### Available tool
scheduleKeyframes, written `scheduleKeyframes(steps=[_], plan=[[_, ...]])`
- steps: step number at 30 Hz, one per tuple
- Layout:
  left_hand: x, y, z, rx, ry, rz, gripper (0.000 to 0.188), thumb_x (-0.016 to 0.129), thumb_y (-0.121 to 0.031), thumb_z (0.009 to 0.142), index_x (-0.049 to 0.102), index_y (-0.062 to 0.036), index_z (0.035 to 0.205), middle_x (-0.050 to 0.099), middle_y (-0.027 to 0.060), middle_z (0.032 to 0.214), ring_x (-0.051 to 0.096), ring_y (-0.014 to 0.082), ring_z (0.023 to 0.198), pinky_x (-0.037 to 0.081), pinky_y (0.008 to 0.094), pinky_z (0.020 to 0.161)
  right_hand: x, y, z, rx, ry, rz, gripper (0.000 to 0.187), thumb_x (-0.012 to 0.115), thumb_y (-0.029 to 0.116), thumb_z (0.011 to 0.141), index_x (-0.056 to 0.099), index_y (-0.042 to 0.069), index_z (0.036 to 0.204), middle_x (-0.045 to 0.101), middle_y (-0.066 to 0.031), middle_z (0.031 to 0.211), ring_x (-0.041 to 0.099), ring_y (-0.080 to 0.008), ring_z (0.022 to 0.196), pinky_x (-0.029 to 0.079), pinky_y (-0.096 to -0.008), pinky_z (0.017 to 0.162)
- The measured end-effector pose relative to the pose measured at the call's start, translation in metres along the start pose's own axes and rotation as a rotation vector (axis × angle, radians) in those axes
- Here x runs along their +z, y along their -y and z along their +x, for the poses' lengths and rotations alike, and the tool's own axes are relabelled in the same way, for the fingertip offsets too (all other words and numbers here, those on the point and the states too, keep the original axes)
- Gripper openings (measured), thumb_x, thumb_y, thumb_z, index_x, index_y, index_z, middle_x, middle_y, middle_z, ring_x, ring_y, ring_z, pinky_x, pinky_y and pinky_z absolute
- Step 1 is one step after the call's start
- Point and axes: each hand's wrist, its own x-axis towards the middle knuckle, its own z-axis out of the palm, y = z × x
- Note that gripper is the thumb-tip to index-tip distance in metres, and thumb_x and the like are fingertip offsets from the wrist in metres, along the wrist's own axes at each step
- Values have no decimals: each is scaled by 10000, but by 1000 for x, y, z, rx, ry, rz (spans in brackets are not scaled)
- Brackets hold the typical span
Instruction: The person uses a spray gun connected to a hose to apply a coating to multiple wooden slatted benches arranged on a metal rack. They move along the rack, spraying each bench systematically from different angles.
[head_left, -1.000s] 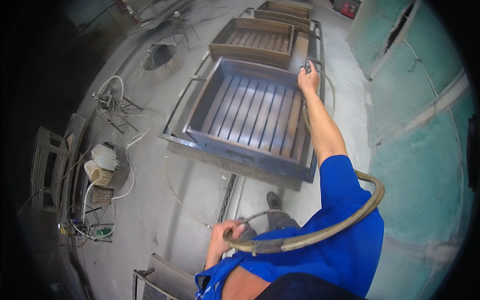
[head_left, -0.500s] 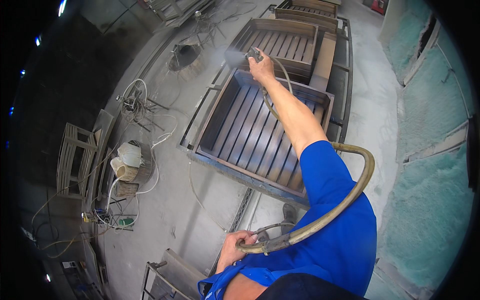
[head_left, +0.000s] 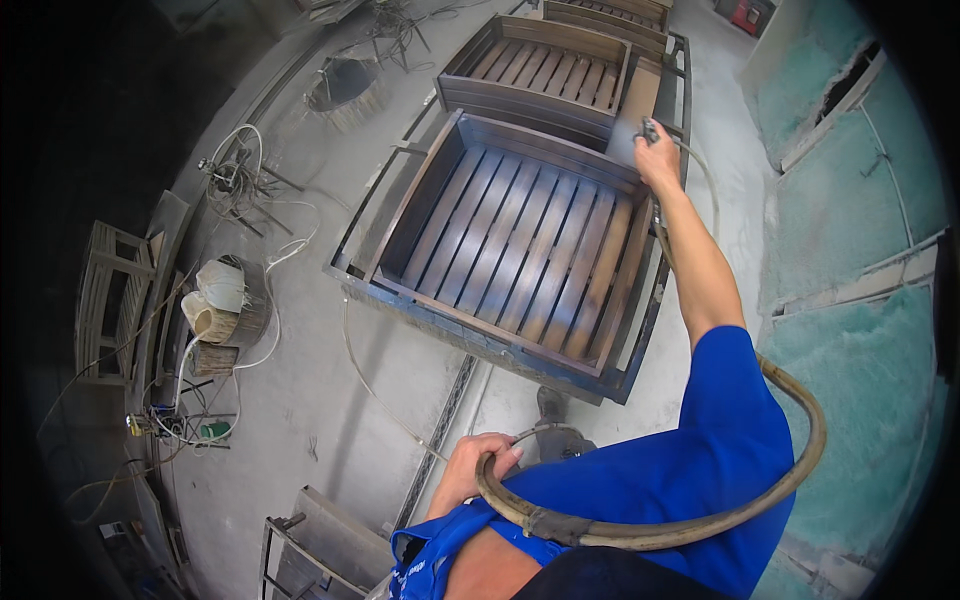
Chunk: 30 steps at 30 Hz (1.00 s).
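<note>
Grey, dusty floor (head_left: 300,400) spreads beneath the work, bordered on the right by a wall of teal fibrous panels (head_left: 860,390); at the left stand a bucket with a white container (head_left: 220,288), a stand wound with hoses (head_left: 240,180) and a round open drum (head_left: 345,85). On the floor is a long metal frame (head_left: 468,328), which carries a row of slatted wooden trays. Nearest is the front tray (head_left: 510,245), brown with a pale bluish sheen on its slats, lying right side up at the frame's near edge. Behind it, towards the frame's far edge, come the second tray (head_left: 540,78) and the third tray (head_left: 610,22), while a flat plank (head_left: 641,92) lies beside the second, towards the frame's right edge. Just beyond the front tray's far right corner, the right hand (head_left: 657,160) has its grip wrapped around a spray gun (head_left: 650,132), with a faint mist (head_left: 622,136) at its left. Thin hose (head_left: 708,180) curves away from the gun on the right. Low down, well short of the frame's near edge, the left hand (head_left: 480,465) has its grip curled around a thick tan hose (head_left: 640,535), which loops across the blue shirt (head_left: 650,460) and past the right elbow.
</note>
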Motion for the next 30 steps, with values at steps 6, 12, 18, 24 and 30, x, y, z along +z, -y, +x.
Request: scheduleKeyframes(steps=[6, 12, 18, 24, 30], plan=[[25, -20, -7, -225, -182, -93, 295, 743, -130, 938, 633, 46, 729, 708, 213, 808, 730, 344, 951, 535, 406, 801, 113, 69, 32, -2, 230, 325, 527, 598, 224, 956, 570, 223, 1482, 725, -119, 948, 724, -231, 734, 626, -355, 534], [47, -23, -1, -225, -280, -76, 292, 746, -107, 923, 615, 46, 711, 684, 230, 776, 725, 351, 930, 530, 414, 795, 159, 113, 33, -23, 382, 724, 432, 632, 204, 943, 623, 101, 1363, 694, -83, 832, 715, -184, 671, 582, -317, 470], [67, -18, -3, -152, -204, -47, 288, 761, -95, 900, 600, 42, 705, 650, 229, 738, 713, 362, 844, 515, 408, 718, 49, 23, 19, -101, 182, 531, 525, 635, 249, 950, 579, 133, 1459, 714, -89, 850, 728, -171, 702, 600, -316, 492], [85, -19, 24, 98, 44, 98, 395, 763, -231, 920, 580, 22, 678, 582, 195, 675, 569, 440, 634, 459, 463, 592, -125, -85, -49, -138, 50, 388, 505, 674, 220, 975, 596, 195, 1473, 644, 20, 827, 630, -79, 646, 507, -258, 452], [152, -55, 58, 255, 362, 116, 390, 771, -295, 922, 620, 5, 725, 613, 195, 704, 594, 407, 657, 476, 464, 623, -188, -101, -45, -238, 167, 272, 509, 701, 203, 968, 611, 189, 1469, 637, 27, 818, 627, -74, 660, 509, -254, 525]])
